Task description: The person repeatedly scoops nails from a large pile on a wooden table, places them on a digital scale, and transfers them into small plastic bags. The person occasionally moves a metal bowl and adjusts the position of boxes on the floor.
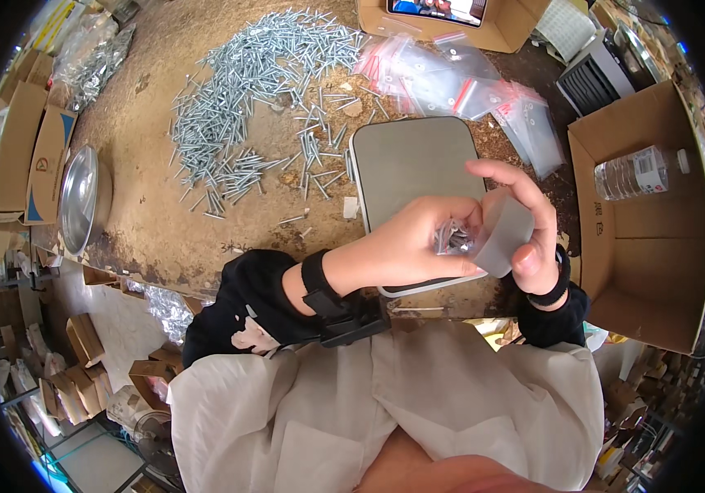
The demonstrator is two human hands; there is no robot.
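My left hand [406,242] reaches in over a flat scale [406,164] with a grey top. Its fingers are closed around a small clear plastic bag [453,238] with metal screws inside. Curled around a translucent, whitish curved band [506,234] is my right hand [543,238], close beside the left. Whether this band is part of the bag or a separate piece, I cannot tell. Behind the scale, to the left, spreads a big heap of silver screws [245,90]. Clear zip bags [426,78] with red edges lie beyond the scale.
An open cardboard box [640,283] with a plastic bottle [631,174] stands at the right. A metal bowl [81,201] sits at the table's left edge beside a carton [50,164]. At the back, a screen [443,8] rests in another box [500,37].
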